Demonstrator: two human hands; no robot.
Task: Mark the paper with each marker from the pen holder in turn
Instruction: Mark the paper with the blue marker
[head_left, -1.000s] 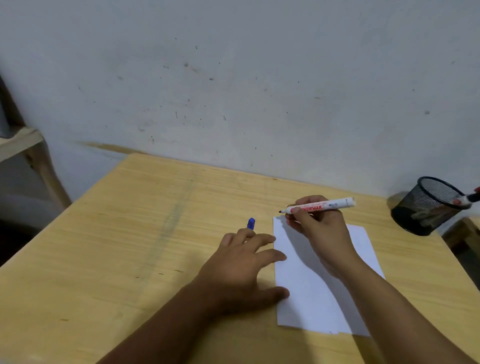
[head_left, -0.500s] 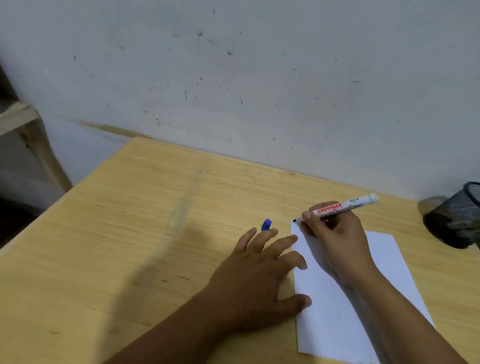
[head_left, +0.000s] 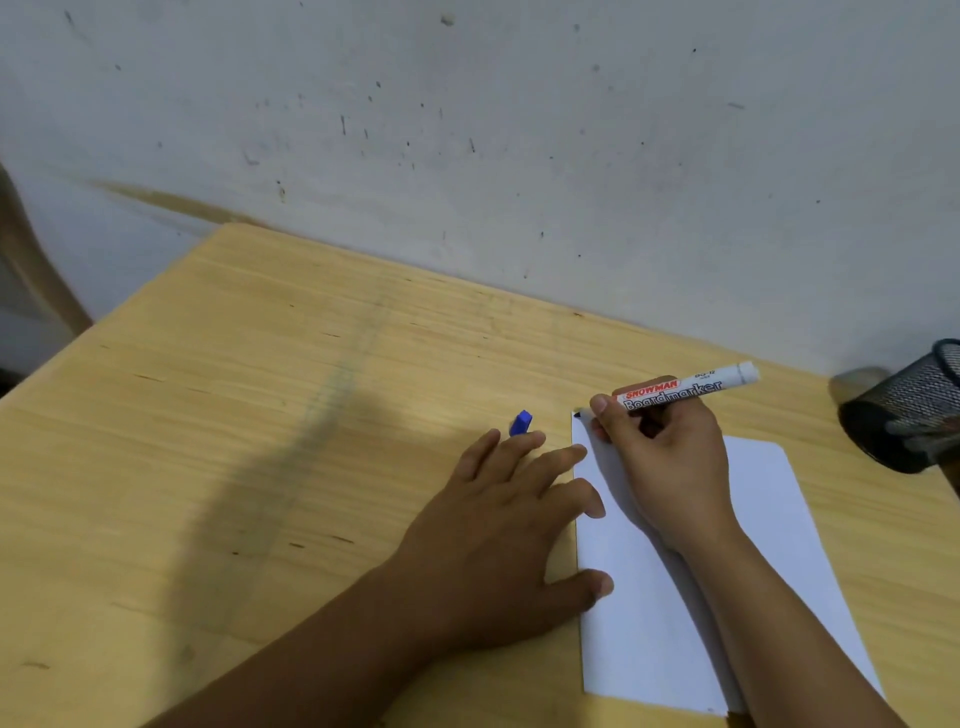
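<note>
A white sheet of paper lies on the wooden table at the right. My right hand grips a white board marker, uncapped, with its dark tip touching the paper's far left corner. My left hand lies flat with fingers spread, its thumb and fingertips on the paper's left edge. A blue marker cap lies on the table just beyond my left fingertips. The black mesh pen holder sits at the right edge of the view, cut off by the frame.
A stained grey wall runs directly behind the table's far edge. A wooden piece shows off the table's left side.
The marker tip has come down from above the sheet onto the paper's far left corner. The view has swung left, so the pen holder slid to the right edge.
</note>
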